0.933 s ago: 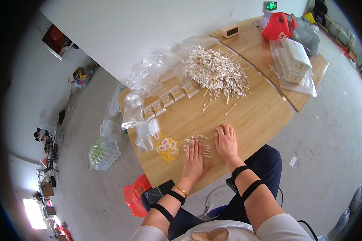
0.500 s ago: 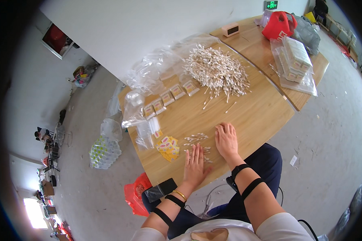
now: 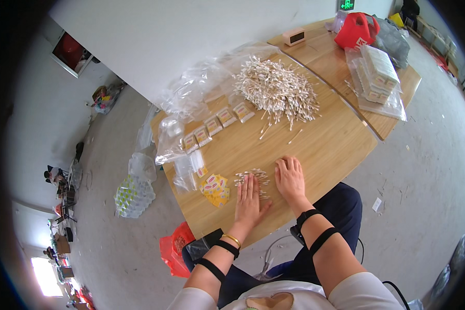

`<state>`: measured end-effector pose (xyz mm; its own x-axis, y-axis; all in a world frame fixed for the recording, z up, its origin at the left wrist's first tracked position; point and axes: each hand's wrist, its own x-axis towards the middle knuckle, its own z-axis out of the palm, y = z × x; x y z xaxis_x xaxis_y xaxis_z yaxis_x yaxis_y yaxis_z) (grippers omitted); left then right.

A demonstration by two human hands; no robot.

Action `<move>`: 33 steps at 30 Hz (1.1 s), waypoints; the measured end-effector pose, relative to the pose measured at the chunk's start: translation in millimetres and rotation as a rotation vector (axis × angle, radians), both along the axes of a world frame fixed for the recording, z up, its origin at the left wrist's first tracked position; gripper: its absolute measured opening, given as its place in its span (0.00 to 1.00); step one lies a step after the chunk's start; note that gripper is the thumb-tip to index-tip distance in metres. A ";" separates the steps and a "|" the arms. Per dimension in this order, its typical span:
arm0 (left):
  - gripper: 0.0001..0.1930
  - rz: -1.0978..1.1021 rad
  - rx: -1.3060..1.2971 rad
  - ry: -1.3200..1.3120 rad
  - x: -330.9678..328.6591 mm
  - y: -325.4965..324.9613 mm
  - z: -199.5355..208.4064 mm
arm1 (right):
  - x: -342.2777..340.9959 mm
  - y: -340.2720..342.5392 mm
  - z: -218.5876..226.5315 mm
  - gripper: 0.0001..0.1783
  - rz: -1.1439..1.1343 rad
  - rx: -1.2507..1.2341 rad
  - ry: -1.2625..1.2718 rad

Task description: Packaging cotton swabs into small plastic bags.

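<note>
My left hand (image 3: 249,203) lies flat with stretched fingers on a small group of cotton swabs (image 3: 254,174), covering part of it. The swabs lie side by side on the wooden table (image 3: 320,150). To their right my right hand (image 3: 290,176) rests palm down on the tabletop, fingers extended, holding nothing. A fan of yellow printed cards (image 3: 215,189) lies just left of the swabs. Farther back is a large heap of loose cotton swabs (image 3: 279,90), with a few stray ones in front. A slanting row of small filled packs (image 3: 213,125) lies left of the heap.
Crumpled clear plastic bags (image 3: 186,93) lie along the table's far left edge. On the adjoining table are a pink box-shaped clock (image 3: 294,36), a red bag (image 3: 356,30) and stacked wrapped packs (image 3: 380,72). A red plastic bag (image 3: 173,248) hangs by the near left edge.
My left hand has slid forward over the swabs, and the two loose groups now lie closer together as one. My right hand has barely moved.
</note>
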<state>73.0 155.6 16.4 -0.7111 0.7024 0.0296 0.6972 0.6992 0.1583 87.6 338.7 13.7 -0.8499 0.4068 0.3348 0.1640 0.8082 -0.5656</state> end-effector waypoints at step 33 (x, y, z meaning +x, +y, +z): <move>0.49 -0.014 -0.029 -0.086 13.3 1.0 4.7 | 0.6 2.2 1.7 0.14 0.016 -0.027 -0.010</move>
